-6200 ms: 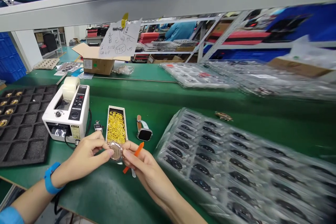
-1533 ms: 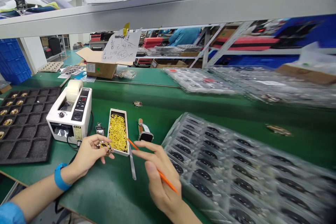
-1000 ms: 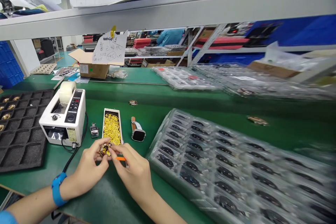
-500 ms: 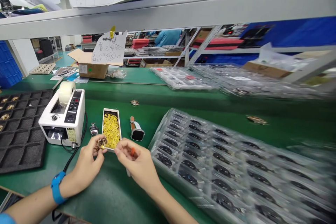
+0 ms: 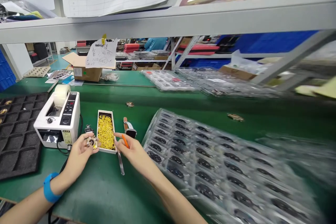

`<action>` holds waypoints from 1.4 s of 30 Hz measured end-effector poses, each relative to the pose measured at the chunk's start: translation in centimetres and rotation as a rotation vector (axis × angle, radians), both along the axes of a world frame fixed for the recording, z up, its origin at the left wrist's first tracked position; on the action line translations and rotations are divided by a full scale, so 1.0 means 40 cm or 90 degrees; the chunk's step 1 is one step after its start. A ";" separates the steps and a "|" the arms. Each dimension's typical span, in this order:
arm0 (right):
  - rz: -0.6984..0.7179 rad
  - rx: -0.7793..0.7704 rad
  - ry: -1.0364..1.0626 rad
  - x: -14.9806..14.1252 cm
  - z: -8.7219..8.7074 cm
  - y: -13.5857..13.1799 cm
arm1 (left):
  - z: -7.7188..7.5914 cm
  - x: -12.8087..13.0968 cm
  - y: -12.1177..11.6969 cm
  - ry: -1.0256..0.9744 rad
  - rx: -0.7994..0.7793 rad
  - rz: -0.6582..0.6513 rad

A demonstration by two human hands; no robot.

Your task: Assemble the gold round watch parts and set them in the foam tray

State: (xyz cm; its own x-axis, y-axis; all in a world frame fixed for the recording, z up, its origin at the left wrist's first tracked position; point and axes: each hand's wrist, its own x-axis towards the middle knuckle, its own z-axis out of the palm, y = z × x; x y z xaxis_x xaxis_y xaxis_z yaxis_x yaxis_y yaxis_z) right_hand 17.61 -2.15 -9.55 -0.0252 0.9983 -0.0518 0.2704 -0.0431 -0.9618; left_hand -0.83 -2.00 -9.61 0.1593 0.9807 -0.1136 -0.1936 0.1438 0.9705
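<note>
My left hand (image 5: 80, 152) pinches a small round gold-coloured watch part (image 5: 91, 142) between thumb and fingers, just left of the white box. A narrow white box (image 5: 114, 148) holds a heap of yellow rings (image 5: 105, 129). At its right edge, my right hand (image 5: 132, 150) is closed around a slim orange tool (image 5: 125, 141), the index finger pointing at the box's side. Below that hand a flat metal strip (image 5: 121, 163) sticks out; whether it belongs to the orange tool I cannot tell. A smartwatch (image 5: 130, 132) lies just beyond my right hand.
A white tape dispenser (image 5: 59, 119) and a small tally counter (image 5: 89, 129) stand left of the box. Further left lies a black compartment tray (image 5: 21, 147). Stacked clear trays (image 5: 199, 161) of dark parts fill the right side. A shelf beam (image 5: 157, 24) crosses above.
My right hand has turned and now touches the box's right edge; the orange tool and metal strip show more. In my left hand the watch part has tilted face up. The view has shifted right.
</note>
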 end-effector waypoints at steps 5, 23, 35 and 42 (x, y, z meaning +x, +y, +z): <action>-0.085 0.183 -0.427 0.117 0.065 -0.052 | 0.014 -0.009 -0.013 0.006 -0.017 -0.020; 0.141 -0.013 -0.984 0.253 0.033 0.003 | 0.032 -0.011 -0.028 -0.056 0.004 -0.088; 0.135 -0.066 -0.933 0.244 0.051 0.007 | 0.048 -0.014 -0.038 -0.131 -0.060 -0.116; 0.048 -0.026 -0.948 0.232 0.065 0.016 | 0.045 -0.011 -0.036 -0.103 -0.032 -0.123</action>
State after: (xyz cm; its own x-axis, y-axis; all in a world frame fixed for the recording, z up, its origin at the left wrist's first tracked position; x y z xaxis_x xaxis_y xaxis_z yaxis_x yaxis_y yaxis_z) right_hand 26.88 -1.52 -6.97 0.0239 0.9944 -0.1025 0.9811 -0.0036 0.1936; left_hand -1.28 -3.43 -7.80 0.3633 0.9240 -0.1190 -0.3095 0.2402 0.9201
